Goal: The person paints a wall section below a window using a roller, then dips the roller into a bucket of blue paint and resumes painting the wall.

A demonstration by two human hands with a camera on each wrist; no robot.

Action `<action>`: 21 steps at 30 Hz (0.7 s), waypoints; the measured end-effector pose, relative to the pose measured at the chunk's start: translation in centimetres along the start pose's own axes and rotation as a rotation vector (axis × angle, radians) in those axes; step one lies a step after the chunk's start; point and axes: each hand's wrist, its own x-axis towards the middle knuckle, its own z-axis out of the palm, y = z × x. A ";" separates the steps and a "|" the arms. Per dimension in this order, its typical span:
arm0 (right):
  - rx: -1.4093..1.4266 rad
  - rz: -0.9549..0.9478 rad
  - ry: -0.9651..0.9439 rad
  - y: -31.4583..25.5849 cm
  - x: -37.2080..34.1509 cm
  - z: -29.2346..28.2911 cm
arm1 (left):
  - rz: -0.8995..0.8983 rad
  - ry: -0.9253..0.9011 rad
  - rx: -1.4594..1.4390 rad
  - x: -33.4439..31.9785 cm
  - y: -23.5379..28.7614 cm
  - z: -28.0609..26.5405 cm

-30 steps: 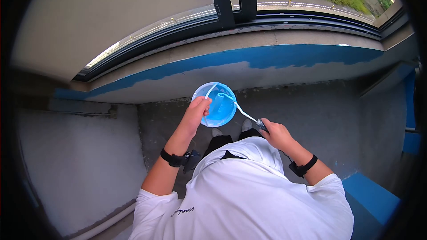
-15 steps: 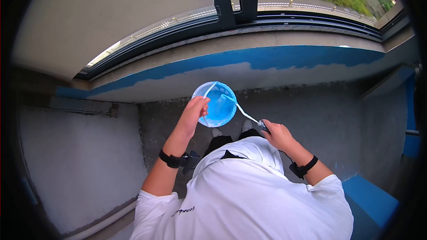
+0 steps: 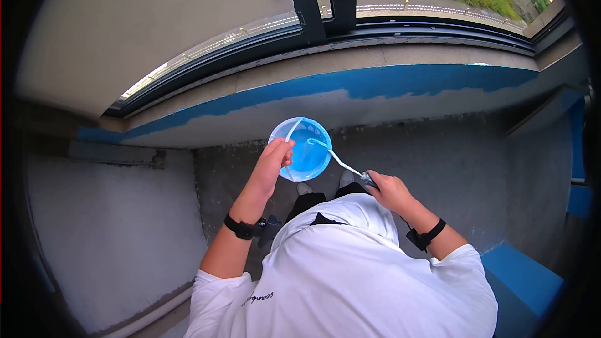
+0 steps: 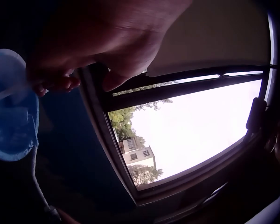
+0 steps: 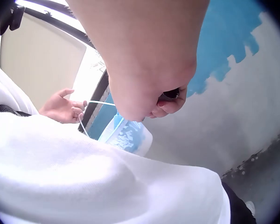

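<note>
The roller (image 3: 343, 163) gripped by the right hand (image 3: 393, 192) has shifted slightly, likely gathering paint (image 3: 305, 163), while the left hand (image 3: 271, 161) grips the bucket handle (image 3: 293, 127).

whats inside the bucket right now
Inside the bucket are blue paint and the bent end of the rod that the right hand holds. The left hand, holding the white handle, covers part of the left side; the bottom under the paint cannot be seen.

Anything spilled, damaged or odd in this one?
No spill or damage stands out at the bucket. Mildly odd is the blue paint on the wall: its lower edge is ragged, perhaps simply unfinished.
</note>
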 end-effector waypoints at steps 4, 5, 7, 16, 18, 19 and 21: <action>0.029 -0.002 0.026 -0.1 -0.4 0.0 | 0.004 -0.010 -0.001 -0.1 -0.1 -0.1; 0.027 -0.001 0.030 0.1 -0.3 0.1 | 0.002 -0.017 -0.018 -0.1 0.0 0.0; 0.024 -0.005 0.036 -0.1 0.0 -0.1 | -0.002 -0.010 -0.022 0.1 -0.1 0.0; 0.048 0.026 0.039 0.0 -0.3 0.1 | -0.009 -0.019 -0.017 0.2 -0.1 0.0; 0.005 0.025 0.056 0.2 -0.2 0.0 | -0.004 -0.030 -0.022 0.3 -0.2 0.1; 0.003 0.022 0.056 0.1 0.0 -0.3 | -0.008 -0.017 -0.010 0.5 -0.4 0.1; 0.046 0.018 0.043 -0.3 -0.2 -0.3 | -0.014 -0.001 0.006 0.3 -0.4 0.0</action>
